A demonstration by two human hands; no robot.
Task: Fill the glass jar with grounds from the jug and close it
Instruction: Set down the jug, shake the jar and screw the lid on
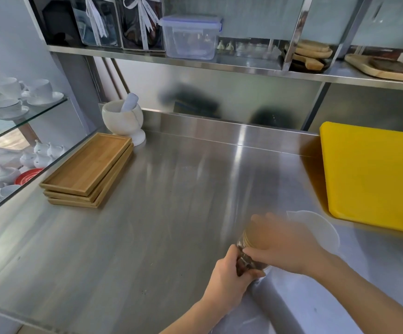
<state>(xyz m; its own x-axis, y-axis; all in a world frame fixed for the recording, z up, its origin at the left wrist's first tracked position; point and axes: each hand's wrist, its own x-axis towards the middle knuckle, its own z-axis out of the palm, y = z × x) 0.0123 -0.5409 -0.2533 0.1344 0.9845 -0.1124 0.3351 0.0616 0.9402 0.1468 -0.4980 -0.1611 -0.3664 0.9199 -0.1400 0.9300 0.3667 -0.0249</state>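
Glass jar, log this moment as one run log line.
stage: closing | glass jar: holds dark grounds | left hand: grips jar | right hand: on lid | jug: behind

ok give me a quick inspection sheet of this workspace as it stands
surface: brushed steel counter, bare in the middle
job's things: glass jar with dark grounds, wooden lid on top; white translucent jug behind it
clutter: stacked bamboo trays, white stone mortar and pestle, yellow cutting board
grippers: left hand grips the jar, right hand covers the lid, blurred
cables: nothing seen
surroundings: steel shelf with clear plastic box; white cups on glass shelves
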